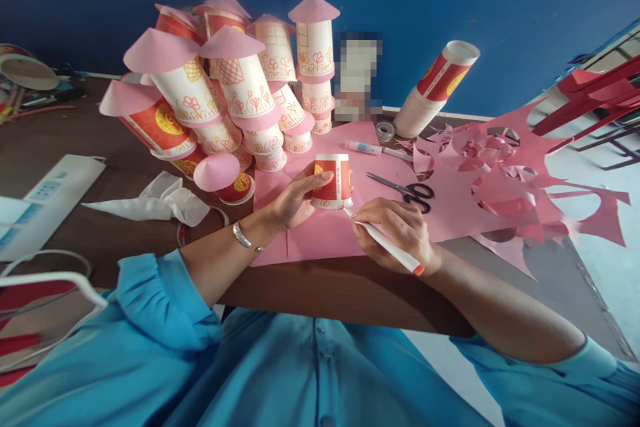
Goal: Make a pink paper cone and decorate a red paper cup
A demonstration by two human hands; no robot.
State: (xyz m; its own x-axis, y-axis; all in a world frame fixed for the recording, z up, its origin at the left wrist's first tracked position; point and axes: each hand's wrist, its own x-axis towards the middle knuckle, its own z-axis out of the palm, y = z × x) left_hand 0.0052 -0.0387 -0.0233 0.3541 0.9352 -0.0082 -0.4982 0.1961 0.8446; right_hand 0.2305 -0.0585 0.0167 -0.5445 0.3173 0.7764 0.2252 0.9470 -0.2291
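My left hand (pixel 299 199) is wrapped round a red and white paper cup (pixel 334 180) with a yellow emblem, its thumb across the front. In my right hand (pixel 395 230) is a white marker pen (pixel 387 247) with a red end. The pen's tip meets the cup's lower edge, and small marks show along that edge. Both hands are above pink paper (pixel 320 240) at the table's front. Black-handled scissors (pixel 405 192) lie just beyond my right hand, and a glue stick (pixel 363 147) lies behind the cup.
Stacked paper-cup towers (pixel 245 90) with pink cone roofs fill the back left. A tall leaning stack of cups (pixel 435 90) stands at the back right by a tape roll (pixel 385 131). Cut pink scraps (pixel 505 160) spread over the right side. A crumpled white bag (pixel 165 200) lies left.
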